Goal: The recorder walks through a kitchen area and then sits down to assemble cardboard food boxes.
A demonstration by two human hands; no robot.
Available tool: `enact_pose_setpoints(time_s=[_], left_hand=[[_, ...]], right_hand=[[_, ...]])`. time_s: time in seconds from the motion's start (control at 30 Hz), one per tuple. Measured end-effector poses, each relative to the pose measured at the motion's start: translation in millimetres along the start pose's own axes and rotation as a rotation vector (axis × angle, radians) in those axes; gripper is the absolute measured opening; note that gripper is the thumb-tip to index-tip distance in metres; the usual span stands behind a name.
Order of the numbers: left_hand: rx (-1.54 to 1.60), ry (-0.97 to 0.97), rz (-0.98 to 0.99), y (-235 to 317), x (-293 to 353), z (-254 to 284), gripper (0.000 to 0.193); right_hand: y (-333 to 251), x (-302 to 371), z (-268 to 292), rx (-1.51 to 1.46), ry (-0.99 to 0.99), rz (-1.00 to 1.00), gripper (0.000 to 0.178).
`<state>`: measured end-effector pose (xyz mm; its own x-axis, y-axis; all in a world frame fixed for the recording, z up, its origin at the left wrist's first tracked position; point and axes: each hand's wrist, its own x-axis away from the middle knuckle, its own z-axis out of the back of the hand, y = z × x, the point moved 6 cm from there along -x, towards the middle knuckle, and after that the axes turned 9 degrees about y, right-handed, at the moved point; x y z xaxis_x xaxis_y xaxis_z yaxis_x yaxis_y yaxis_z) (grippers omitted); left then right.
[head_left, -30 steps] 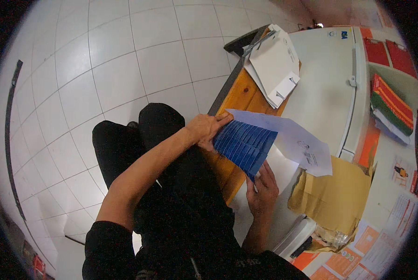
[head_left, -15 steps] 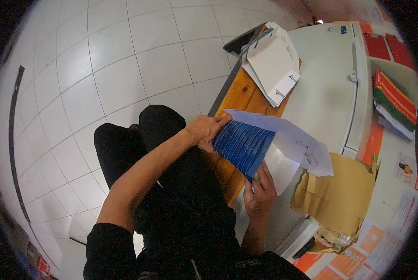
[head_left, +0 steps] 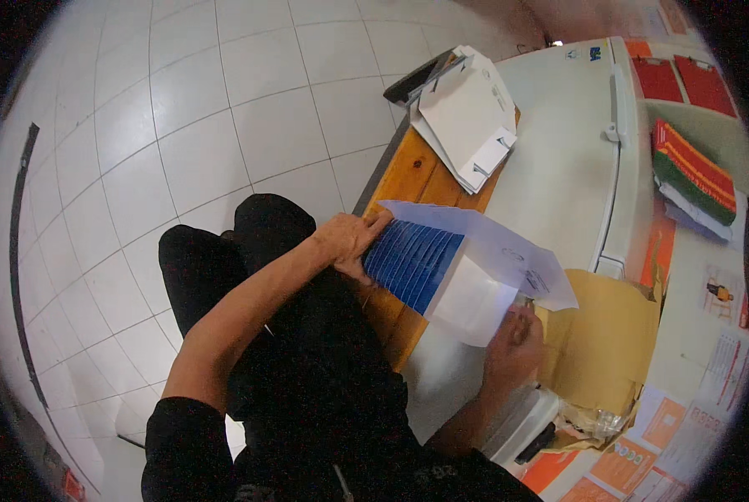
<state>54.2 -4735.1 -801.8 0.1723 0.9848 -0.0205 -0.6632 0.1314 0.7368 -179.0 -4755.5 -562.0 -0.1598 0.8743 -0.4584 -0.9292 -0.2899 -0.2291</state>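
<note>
Over the wooden bench lies a blue stack of overlapping sheets [head_left: 416,261], fanned so that thin pale edges show as stripes. My left hand [head_left: 345,243] grips its left edge, with the fingers closed around it. Behind the stack, a pale white paper sheet [head_left: 508,243] with faint print stretches to the right. A blank white panel [head_left: 475,301] shows between the blue stack and my right hand. My right hand [head_left: 515,345] is by the panel's right edge, fingers bent and blurred; whether they grip the paper is unclear.
A pile of white folded card pieces [head_left: 466,109] rests on the far end of the wooden bench [head_left: 408,171]. To the right are a white fridge-like cabinet [head_left: 558,125], brown paper [head_left: 604,335], a plastic container [head_left: 516,427] and a striped folded cloth [head_left: 696,180].
My right hand has left the blue stack's lower corner and moved right to the white panel's edge. More of the panel shows. My left hand keeps its hold.
</note>
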Motion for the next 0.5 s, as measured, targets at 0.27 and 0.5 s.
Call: enact_pose_setpoints(time_s=[0.27, 0.5], left_hand=[[-0.009, -0.014, 0.042, 8.2, 0.2, 9.2, 0.112], [-0.01, -0.124, 0.121, 1.1, -1.2, -1.8, 0.118]], right_hand=[[42.2, 15.3, -50.0, 0.179, -0.366, -0.274, 0.053], [41.6, 22.5, -51.5, 0.144, -0.295, -0.288, 0.051]])
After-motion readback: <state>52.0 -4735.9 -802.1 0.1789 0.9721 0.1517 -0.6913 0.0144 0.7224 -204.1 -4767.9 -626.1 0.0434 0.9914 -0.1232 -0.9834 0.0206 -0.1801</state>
